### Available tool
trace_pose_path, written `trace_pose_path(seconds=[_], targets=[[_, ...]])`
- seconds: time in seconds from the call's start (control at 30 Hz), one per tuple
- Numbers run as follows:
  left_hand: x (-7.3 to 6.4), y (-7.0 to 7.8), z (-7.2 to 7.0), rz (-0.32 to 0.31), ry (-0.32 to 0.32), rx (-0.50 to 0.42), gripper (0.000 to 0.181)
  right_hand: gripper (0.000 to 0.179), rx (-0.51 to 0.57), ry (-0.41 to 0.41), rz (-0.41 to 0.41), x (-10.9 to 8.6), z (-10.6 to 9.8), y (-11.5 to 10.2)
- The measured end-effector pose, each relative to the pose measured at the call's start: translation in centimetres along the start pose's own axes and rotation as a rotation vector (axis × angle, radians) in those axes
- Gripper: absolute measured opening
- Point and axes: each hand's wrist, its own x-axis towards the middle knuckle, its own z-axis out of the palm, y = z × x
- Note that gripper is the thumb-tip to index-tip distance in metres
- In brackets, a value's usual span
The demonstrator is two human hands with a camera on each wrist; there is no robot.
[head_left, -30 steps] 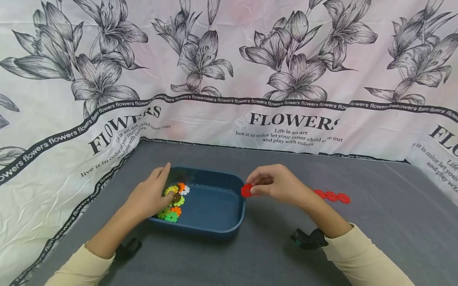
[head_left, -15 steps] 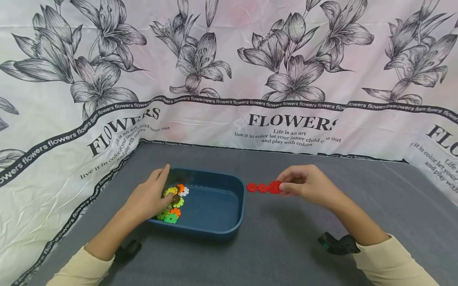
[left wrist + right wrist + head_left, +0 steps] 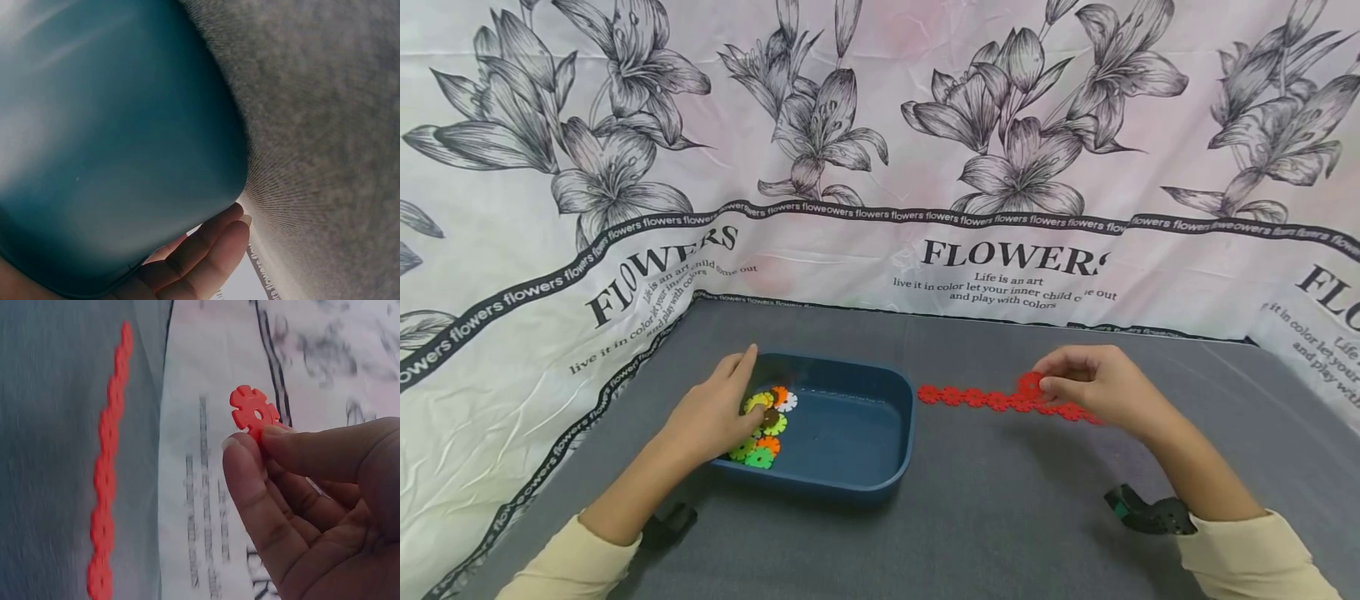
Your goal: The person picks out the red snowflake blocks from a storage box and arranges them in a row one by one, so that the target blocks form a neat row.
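My right hand (image 3: pixel 1101 385) pinches a red notched disc, a snowflake-style building piece (image 3: pixel 250 409), between thumb and fingertips, raised above the table. Below it on the cloth runs a row of several red discs (image 3: pixel 951 396), laid edge to edge from the bin's right side towards the right. In the right wrist view the same row (image 3: pixel 106 478) lies left of the hand. My left hand (image 3: pixel 715 410) grips the left wall of a dark blue plastic bin (image 3: pixel 842 437), thumb inside and fingers outside. Yellow, green, orange, white and brown discs (image 3: pixel 762 454) lie in the bin's left end, partly behind the thumb.
Grey cloth (image 3: pixel 970 517) covers the table. A white curtain (image 3: pixel 842 258) printed with flowers and lettering hangs along the back and left. Black wrist-camera mounts (image 3: pixel 1150 510) sit under both wrists, close over the cloth.
My right hand has carried the red disc rightwards, from the bin's right rim to over the row, uncovering the row's left part. The left hand and the bin have stayed in place.
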Motion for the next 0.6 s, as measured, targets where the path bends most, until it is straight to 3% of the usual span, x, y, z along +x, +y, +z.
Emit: trace_pose_path(seconds=[0.2, 0.6], targets=[[0.1, 0.2, -0.1, 0.001, -0.007, -0.002, 0.084, 0.024, -0.095, -0.013, 0.081, -0.3, -2.8, 2.4], [-0.1, 0.2, -0.2, 0.005, -0.003, -0.011, 0.084, 0.023, -0.144, -0.117, 0.280, -1.7, -7.5, 8.6]])
